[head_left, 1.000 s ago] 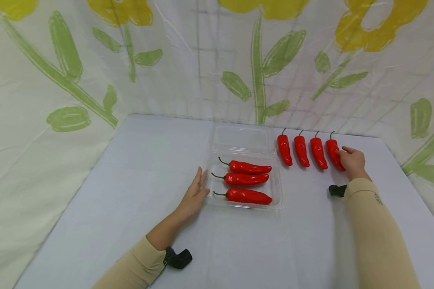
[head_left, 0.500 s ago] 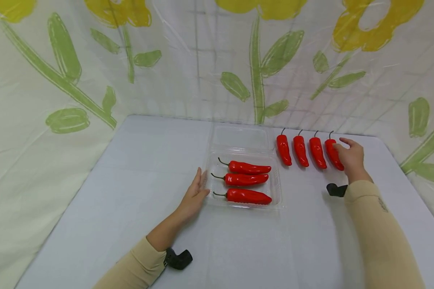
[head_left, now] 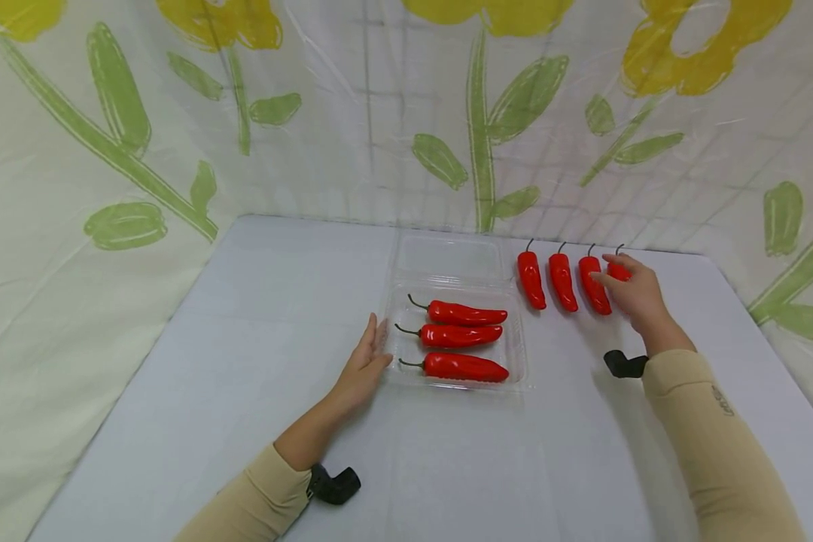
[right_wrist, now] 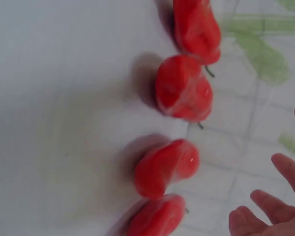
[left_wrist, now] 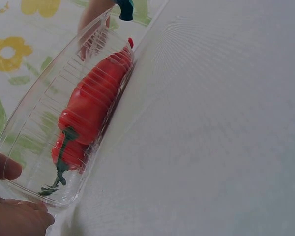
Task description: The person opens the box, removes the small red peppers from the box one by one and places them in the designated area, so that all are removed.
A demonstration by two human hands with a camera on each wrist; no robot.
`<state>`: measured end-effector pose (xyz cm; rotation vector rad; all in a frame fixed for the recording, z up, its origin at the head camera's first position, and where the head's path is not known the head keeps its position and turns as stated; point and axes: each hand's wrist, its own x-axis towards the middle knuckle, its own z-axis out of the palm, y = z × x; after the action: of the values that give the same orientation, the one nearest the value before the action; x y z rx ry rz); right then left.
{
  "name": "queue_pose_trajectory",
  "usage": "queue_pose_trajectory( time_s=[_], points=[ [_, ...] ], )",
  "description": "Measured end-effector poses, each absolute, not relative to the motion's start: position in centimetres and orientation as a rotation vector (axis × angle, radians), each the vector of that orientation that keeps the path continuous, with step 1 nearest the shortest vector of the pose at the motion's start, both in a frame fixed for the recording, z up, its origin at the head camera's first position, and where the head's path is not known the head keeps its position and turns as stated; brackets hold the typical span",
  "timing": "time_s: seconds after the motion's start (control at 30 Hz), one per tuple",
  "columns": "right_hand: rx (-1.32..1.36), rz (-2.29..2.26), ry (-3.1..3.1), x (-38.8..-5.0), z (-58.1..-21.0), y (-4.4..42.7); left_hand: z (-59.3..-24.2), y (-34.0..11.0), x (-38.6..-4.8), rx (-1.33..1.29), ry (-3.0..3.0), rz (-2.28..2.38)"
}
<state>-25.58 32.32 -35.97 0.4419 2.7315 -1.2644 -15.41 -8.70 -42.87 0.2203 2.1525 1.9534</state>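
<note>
A clear plastic clamshell box (head_left: 518, 350) lies on the table with its lid (head_left: 451, 257) folded back. Three red chili peppers lie crosswise in it, the middle chili pepper (head_left: 461, 336) close to the upper one. My left hand (head_left: 360, 373) rests against the box's left side, fingers extended; the left wrist view shows its thumb and a fingertip at the box's end. To the right of the box stands a row of several red chili peppers (head_left: 561, 281). My right hand (head_left: 635, 293) hovers over the rightmost chili pepper (head_left: 619, 271), partly hiding it, fingers spread and holding nothing.
The table (head_left: 278, 301) has a pale cover. Behind it hangs a curtain (head_left: 352, 120) printed with yellow flowers and green leaves. A black wrist device (head_left: 335, 485) juts from the left sleeve, another black device (head_left: 625, 364) from the right.
My right hand has left the side of the rightmost chili pepper and moved left over it, fingers now near the neighbouring one. The left hand and the box have stayed put.
</note>
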Motion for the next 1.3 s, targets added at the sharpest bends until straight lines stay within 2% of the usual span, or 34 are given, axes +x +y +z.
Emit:
queue_pose_trajectory(
  time_s=[1.3],
  points=[
    [-0.467,-0.975,2.516,-21.4,-32.5,22.0,-42.9,-8.8,-15.6,0.219,2.197,1.921]
  ],
)
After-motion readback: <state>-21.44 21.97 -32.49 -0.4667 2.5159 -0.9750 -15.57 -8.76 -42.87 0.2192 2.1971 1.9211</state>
